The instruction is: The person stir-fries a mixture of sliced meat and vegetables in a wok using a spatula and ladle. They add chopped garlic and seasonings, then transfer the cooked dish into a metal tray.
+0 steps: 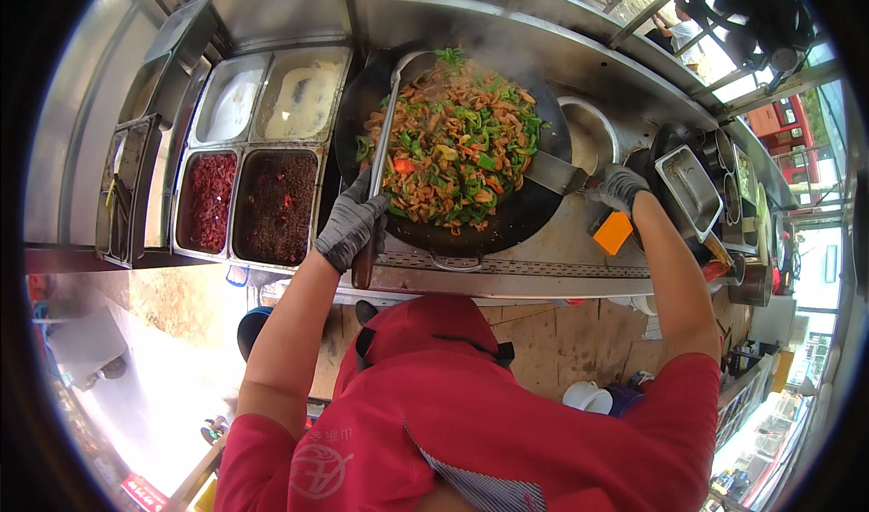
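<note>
A large black wok (536, 223) holds a steaming heap of sliced meat with green and red peppers (461, 152). My left hand (349, 223), in a grey glove, grips the wooden handle of a long metal ladle (385, 128), whose bowl rests at the far left of the food. On the right, my gloved right hand (616, 187) is closed around the handle of a wide metal spatula (553, 171). The spatula's blade reaches over the wok's right rim and touches the food.
Metal pans at left hold chopped red food (207, 203), dark seasoning (278, 206) and a pale paste (302, 101). Behind the spatula stands a metal pot (590, 135). An orange block-like thing (613, 233) lies below my right hand, and an empty metal pan (689, 189) is farther right.
</note>
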The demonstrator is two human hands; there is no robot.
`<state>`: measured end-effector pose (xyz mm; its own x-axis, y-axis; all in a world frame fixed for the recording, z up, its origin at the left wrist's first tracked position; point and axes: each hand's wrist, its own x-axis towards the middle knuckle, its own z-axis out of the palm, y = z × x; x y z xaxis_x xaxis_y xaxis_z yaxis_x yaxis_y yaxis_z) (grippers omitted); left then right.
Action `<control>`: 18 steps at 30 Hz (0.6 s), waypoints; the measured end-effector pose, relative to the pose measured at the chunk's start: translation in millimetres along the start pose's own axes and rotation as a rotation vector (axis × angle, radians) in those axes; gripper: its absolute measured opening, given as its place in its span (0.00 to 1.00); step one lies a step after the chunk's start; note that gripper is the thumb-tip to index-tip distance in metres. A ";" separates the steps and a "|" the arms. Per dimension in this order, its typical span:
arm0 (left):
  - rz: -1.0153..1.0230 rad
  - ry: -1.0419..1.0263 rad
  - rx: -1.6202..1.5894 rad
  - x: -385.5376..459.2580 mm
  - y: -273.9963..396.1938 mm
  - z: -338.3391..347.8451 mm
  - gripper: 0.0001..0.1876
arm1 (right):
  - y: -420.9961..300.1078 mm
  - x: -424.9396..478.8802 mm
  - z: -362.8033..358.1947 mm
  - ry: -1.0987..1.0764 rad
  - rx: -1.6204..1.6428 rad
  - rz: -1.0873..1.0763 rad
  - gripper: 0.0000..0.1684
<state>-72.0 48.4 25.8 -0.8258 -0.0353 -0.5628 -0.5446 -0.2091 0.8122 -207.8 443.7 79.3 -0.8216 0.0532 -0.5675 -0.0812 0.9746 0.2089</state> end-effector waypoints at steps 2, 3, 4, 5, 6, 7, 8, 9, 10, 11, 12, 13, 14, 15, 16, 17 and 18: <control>0.036 -0.049 0.007 41.4 -31.5 7.7 0.36 | -35.0 54.7 48.3 0.037 0.332 -0.039 0.34; 0.105 -0.054 0.003 62.2 -54.0 8.5 0.37 | -59.3 71.3 55.4 0.127 0.365 -0.106 0.33; 0.078 -0.066 -0.013 60.1 -50.5 15.5 0.38 | -79.2 87.8 65.8 0.196 0.409 -0.076 0.31; 0.044 -0.061 -0.034 49.8 -47.4 18.2 0.38 | -101.3 80.0 54.0 0.176 0.433 -0.156 0.24; 0.044 -0.043 0.014 44.6 -46.5 20.1 0.37 | -111.8 76.6 55.5 0.216 0.477 -0.166 0.22; 0.071 -0.059 -0.020 42.4 -52.7 17.8 0.37 | -117.5 73.5 53.0 0.264 0.514 -0.173 0.21; 0.098 -0.075 -0.053 40.3 -61.6 12.6 0.37 | -121.8 67.6 51.1 0.276 0.459 -0.181 0.20; 0.106 -0.084 -0.051 26.3 -55.9 12.0 0.37 | -123.4 60.4 48.1 0.290 0.409 -0.178 0.19; 0.114 -0.086 -0.052 11.0 -50.1 10.5 0.36 | -126.4 53.8 42.0 0.307 0.358 -0.188 0.18; 0.122 -0.090 -0.051 -4.2 -44.3 9.2 0.36 | -125.9 43.9 37.7 0.321 0.338 -0.213 0.19; 0.103 -0.072 -0.036 -22.6 -39.3 4.7 0.35 | -122.9 31.1 34.9 0.335 0.313 -0.235 0.21; 0.080 -0.058 -0.021 -40.7 -34.7 1.0 0.34 | -118.7 18.9 33.2 0.345 0.289 -0.253 0.23; 0.104 -0.064 0.089 -57.2 -28.4 -3.0 0.36 | -116.2 9.8 32.1 0.386 0.177 -0.265 0.23; 0.089 -0.035 0.134 -69.6 -29.5 -8.4 0.36 | -112.9 -0.3 30.6 0.427 0.107 -0.289 0.23; 0.124 -0.035 0.187 -82.5 -25.0 -11.2 0.36 | -110.7 -9.7 30.7 0.466 0.041 -0.316 0.23; 0.158 -0.038 0.241 -92.8 -23.1 -14.7 0.37 | -107.9 -18.2 32.5 0.504 -0.024 -0.341 0.24; 0.277 -0.023 0.344 -93.8 -40.4 -29.6 0.37 | -103.2 -27.5 31.9 0.544 -0.139 -0.367 0.24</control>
<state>31.9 31.2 41.3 -0.9485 -0.0216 -0.3160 -0.3157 0.1432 0.9380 -158.9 348.6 47.9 -0.8912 -0.4292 -0.1468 -0.4517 0.8695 0.2000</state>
